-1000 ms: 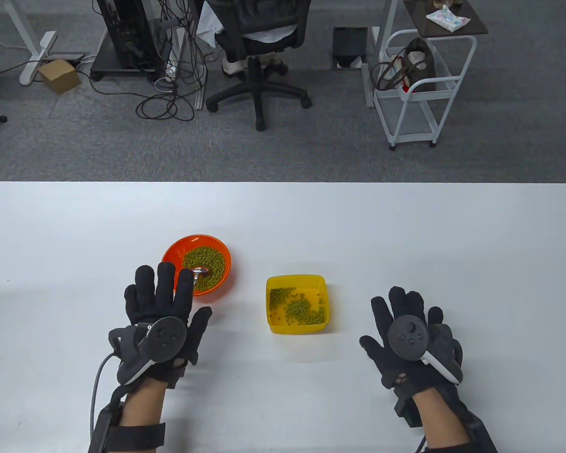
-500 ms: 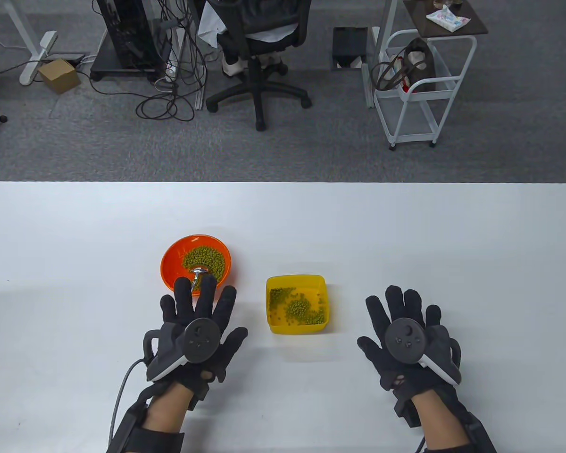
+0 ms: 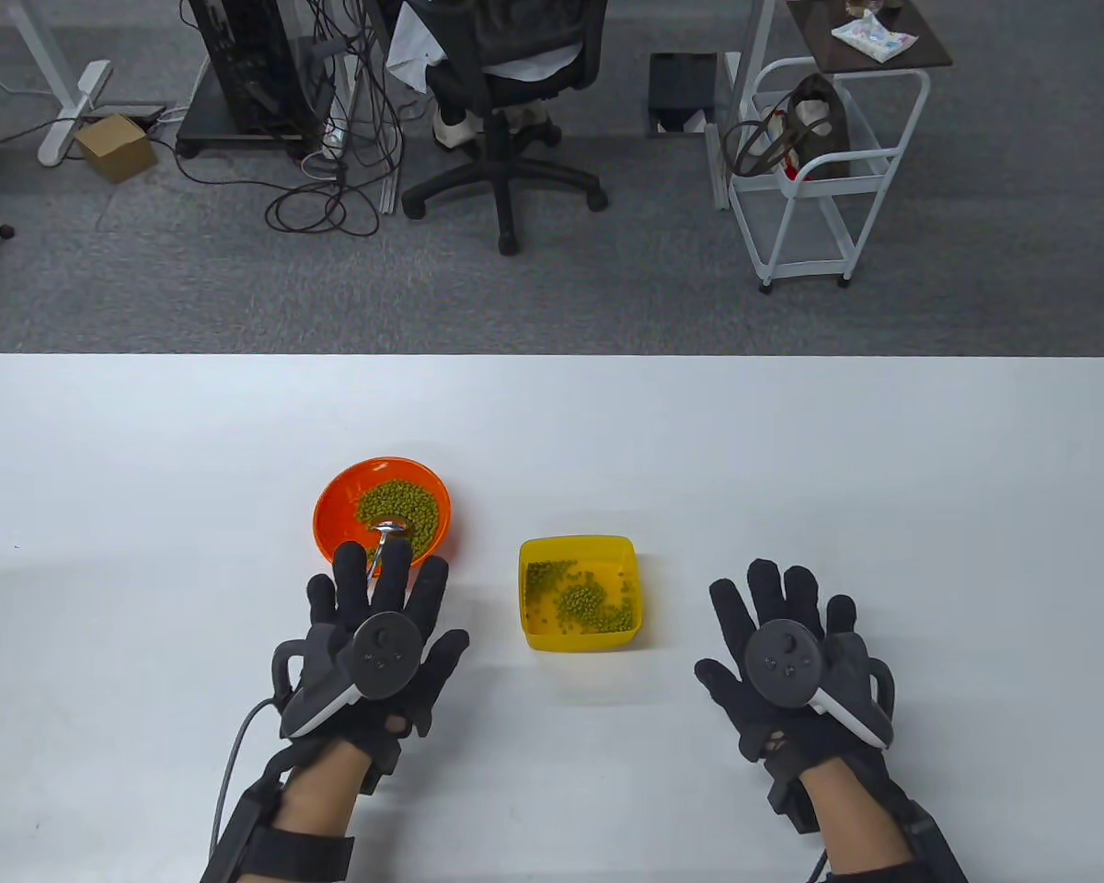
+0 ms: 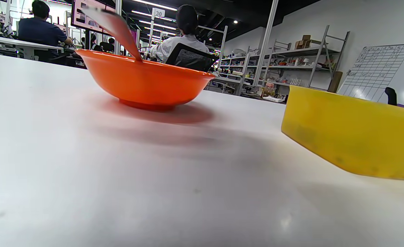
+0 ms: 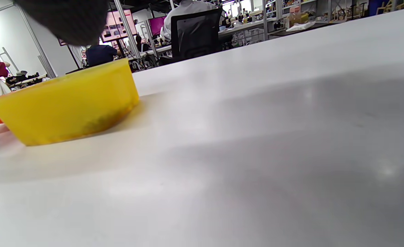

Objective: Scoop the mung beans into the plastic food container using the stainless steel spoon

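An orange bowl [image 3: 340, 501] of mung beans [image 3: 403, 504] sits left of centre on the white table. The stainless steel spoon [image 3: 388, 530] rests in it, its handle leaning over the near rim between my left fingertips; the handle also shows in the left wrist view [image 4: 114, 29]. The yellow plastic container [image 3: 578, 552] stands to the bowl's right with some beans [image 3: 581, 602] inside. My left hand [image 3: 382, 598] is open with fingers spread at the bowl's near rim and holds nothing. My right hand [image 3: 773, 612] lies open and flat to the right of the container.
The white table [image 3: 791, 441] stretches wide behind and to both sides. The left wrist view shows the bowl [image 4: 143, 82] and the container [image 4: 353, 133] close ahead. The right wrist view shows the container [image 5: 64, 103] at left. An office chair [image 3: 501, 101] and a cart [image 3: 828, 166] stand beyond the far edge.
My left hand shifted right from the bowl's left side to its near rim, over the spoon handle, then settled. My right hand drifted slightly left. Bowl, spoon and container stayed put.
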Available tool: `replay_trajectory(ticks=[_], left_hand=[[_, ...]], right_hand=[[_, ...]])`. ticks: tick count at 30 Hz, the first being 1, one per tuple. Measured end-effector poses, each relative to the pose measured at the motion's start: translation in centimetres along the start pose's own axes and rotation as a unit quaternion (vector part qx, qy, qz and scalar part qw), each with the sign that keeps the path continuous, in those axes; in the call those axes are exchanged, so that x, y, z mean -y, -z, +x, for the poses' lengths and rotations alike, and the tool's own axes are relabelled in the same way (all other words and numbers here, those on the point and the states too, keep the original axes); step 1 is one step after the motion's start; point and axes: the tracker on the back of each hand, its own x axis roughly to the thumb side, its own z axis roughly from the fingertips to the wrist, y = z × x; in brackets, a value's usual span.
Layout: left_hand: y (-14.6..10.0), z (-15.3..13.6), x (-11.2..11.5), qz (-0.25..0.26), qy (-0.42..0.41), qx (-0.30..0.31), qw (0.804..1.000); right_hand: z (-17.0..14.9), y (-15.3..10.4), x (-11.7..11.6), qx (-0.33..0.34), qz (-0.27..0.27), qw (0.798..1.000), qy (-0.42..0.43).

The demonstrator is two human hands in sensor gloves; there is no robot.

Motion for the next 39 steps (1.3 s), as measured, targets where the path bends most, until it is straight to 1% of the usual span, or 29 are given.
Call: replay_trajectory(ticks=[8,17,29,39], left_hand=[[0.1,0.0,0.0,0.012,0.002,-0.002,1.0],[0.2,0.2,0.5,0.007,0.021,-0.003,1.0],[0.1,0.8,0.6,0.009,0.036,0.006,0.999],[0.1,1.1,0.8,0.012,0.039,0.013,0.999]], right_hand=[[0.3,0.1,-0.1,0.012,0.002,1.0,-0.008],[0.4,0.1,0.0,0.016,-0.002,1.0,-0.007],[0.4,0.1,0.1,0.016,-0.007,1.0,-0.003],[0.5,0.2,-0.2,0.016,0.001,1.0,-0.005]])
